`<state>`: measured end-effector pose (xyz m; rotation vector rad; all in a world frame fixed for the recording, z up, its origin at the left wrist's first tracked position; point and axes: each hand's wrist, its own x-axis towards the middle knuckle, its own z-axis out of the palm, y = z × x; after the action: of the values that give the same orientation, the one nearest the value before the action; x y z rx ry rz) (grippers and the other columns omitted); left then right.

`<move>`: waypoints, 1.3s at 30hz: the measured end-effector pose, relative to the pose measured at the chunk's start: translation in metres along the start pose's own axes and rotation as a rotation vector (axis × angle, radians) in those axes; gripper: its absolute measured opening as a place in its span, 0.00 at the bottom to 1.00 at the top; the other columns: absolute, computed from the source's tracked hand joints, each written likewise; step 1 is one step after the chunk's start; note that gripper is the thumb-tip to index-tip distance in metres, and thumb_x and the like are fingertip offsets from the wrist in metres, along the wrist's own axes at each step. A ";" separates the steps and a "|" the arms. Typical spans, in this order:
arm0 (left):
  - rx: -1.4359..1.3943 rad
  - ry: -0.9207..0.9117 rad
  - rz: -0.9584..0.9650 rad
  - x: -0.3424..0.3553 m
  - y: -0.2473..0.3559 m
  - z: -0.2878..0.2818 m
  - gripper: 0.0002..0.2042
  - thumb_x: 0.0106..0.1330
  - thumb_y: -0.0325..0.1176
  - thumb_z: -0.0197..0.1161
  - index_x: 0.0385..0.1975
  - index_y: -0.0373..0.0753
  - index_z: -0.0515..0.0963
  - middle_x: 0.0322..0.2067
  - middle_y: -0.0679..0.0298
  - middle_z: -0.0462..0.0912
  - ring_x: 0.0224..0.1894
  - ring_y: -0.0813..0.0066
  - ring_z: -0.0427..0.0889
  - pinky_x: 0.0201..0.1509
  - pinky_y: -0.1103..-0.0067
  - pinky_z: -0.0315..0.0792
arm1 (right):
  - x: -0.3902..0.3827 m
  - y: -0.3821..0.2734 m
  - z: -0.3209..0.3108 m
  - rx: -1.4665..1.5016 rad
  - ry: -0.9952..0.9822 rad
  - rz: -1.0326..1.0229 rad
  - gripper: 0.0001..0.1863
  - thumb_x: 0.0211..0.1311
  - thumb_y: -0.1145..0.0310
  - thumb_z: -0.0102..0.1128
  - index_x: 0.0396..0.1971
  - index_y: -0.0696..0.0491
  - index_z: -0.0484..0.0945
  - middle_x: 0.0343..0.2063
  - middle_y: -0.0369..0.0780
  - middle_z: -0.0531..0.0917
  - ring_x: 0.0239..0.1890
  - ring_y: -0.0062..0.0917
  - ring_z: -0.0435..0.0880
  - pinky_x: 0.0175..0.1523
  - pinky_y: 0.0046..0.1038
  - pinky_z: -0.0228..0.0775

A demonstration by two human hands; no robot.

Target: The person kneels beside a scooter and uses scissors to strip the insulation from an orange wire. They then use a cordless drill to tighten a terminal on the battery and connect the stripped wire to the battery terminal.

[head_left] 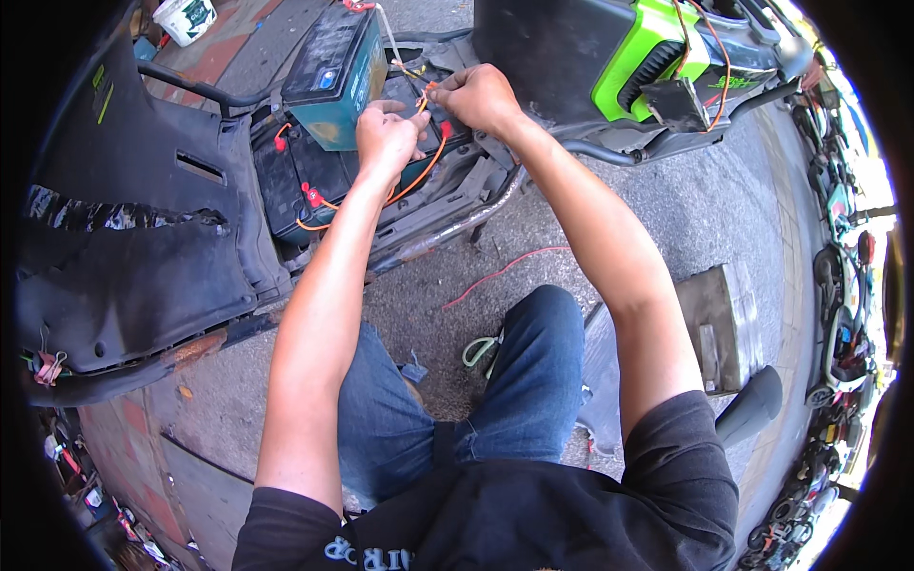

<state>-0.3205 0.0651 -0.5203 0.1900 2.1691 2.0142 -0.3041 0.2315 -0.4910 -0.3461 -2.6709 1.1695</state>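
Note:
Both my hands are raised over a scooter's open battery bay. With its fingers pinched, my left hand (pixel 385 143) holds an orange wire (pixel 426 99) beside a teal-and-black battery (pixel 333 71). My right hand (pixel 481 98) pinches the same wire's end from the other side, where bare-looking strands seem to show. Behind the fingers, a white wire (pixel 387 30) runs down from a red terminal cover (pixel 358 6) on the teal battery and ends close to them. Black batteries (pixel 286 176) lie in the bay below, with red terminal covers (pixel 312 196) and an orange lead (pixel 428 174) looping between them.
The black scooter footboard (pixel 124 285) spreads to the left, and a dark body with a bright green panel (pixel 614 71) stands at the right. A red wire (pixel 500 273) and green-handled tool (pixel 479 350) lie on the ground. A grey metal box (pixel 719 328) sits by my right knee.

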 end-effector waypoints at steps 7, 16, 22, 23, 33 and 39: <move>0.005 0.016 -0.007 0.002 0.000 0.001 0.25 0.62 0.26 0.72 0.55 0.18 0.71 0.22 0.54 0.83 0.14 0.78 0.76 0.19 0.79 0.76 | -0.014 -0.010 0.004 -0.111 0.088 -0.126 0.15 0.56 0.58 0.73 0.36 0.53 0.90 0.30 0.48 0.89 0.33 0.35 0.90 0.43 0.32 0.80; -0.029 0.028 -0.024 0.007 -0.002 0.004 0.23 0.62 0.25 0.71 0.54 0.20 0.72 0.24 0.53 0.84 0.13 0.78 0.75 0.17 0.80 0.73 | -0.025 -0.015 0.007 -0.166 0.144 -0.165 0.14 0.57 0.59 0.71 0.38 0.53 0.90 0.32 0.46 0.89 0.37 0.37 0.90 0.46 0.34 0.80; -0.047 0.047 0.001 0.005 -0.003 0.008 0.19 0.62 0.25 0.69 0.52 0.27 0.77 0.23 0.59 0.84 0.18 0.77 0.80 0.16 0.79 0.74 | -0.029 -0.011 0.016 -0.117 0.221 -0.148 0.14 0.57 0.59 0.70 0.38 0.52 0.90 0.32 0.46 0.89 0.36 0.36 0.91 0.44 0.33 0.80; -0.048 0.047 0.002 0.005 -0.002 0.009 0.17 0.63 0.25 0.69 0.51 0.28 0.79 0.23 0.60 0.83 0.18 0.77 0.80 0.15 0.79 0.73 | -0.029 -0.011 0.020 -0.094 0.239 -0.134 0.14 0.57 0.59 0.70 0.38 0.53 0.90 0.32 0.46 0.89 0.35 0.35 0.91 0.44 0.33 0.80; 0.004 0.097 0.082 0.011 -0.009 0.009 0.12 0.63 0.24 0.67 0.46 0.33 0.84 0.22 0.64 0.83 0.19 0.79 0.78 0.18 0.77 0.69 | -0.029 -0.006 0.056 1.078 0.139 0.348 0.07 0.58 0.74 0.68 0.33 0.62 0.88 0.29 0.39 0.89 0.29 0.21 0.86 0.34 0.26 0.77; -0.123 0.076 0.129 0.015 -0.016 0.011 0.13 0.66 0.23 0.65 0.49 0.31 0.83 0.21 0.67 0.80 0.14 0.84 0.68 0.15 0.81 0.61 | -0.021 0.003 0.062 1.452 -0.056 0.687 0.01 0.62 0.71 0.65 0.32 0.51 0.82 0.25 0.32 0.82 0.27 0.16 0.80 0.36 0.22 0.78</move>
<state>-0.3326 0.0780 -0.5379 0.2456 2.1178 2.2528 -0.3011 0.1847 -0.5362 -0.8881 -1.0557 2.8163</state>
